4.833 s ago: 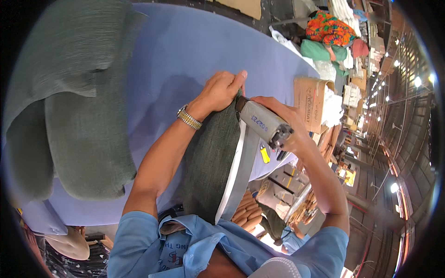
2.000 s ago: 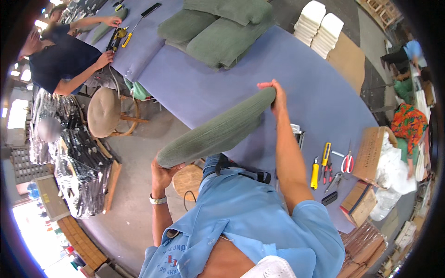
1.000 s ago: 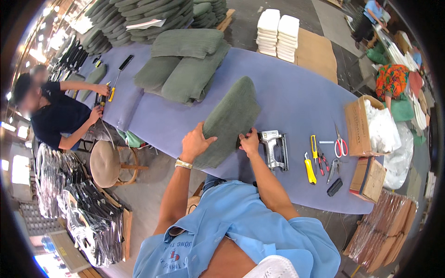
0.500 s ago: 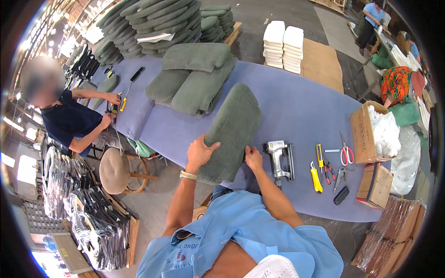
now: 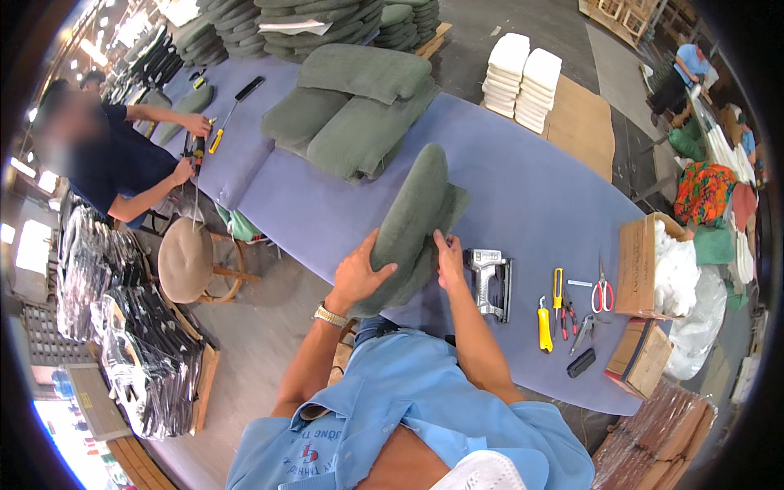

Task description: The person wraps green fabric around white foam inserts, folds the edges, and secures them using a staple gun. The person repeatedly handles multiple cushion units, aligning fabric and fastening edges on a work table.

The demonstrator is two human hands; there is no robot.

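Beside cushion [image 5: 412, 224]: stapler [image 5: 490, 282], cutter [image 5: 544, 325].

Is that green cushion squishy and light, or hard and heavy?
Probably squishy: the green cushion dents under the left hand. Likely light for its size, since both hands, the right hand too, tilt it up easily. Its fuzzy cover shouldn't slip.

Upholstery workshop: long padded worktable [image 5: 523, 188], stacked green cushions [image 5: 351, 122], staple gun [image 5: 490, 282].

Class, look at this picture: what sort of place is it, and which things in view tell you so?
Probably an upholstery workshop: a green cushion held in both hands on a long purple worktable, a staple gun beside it, and stacks of finished cushions behind.
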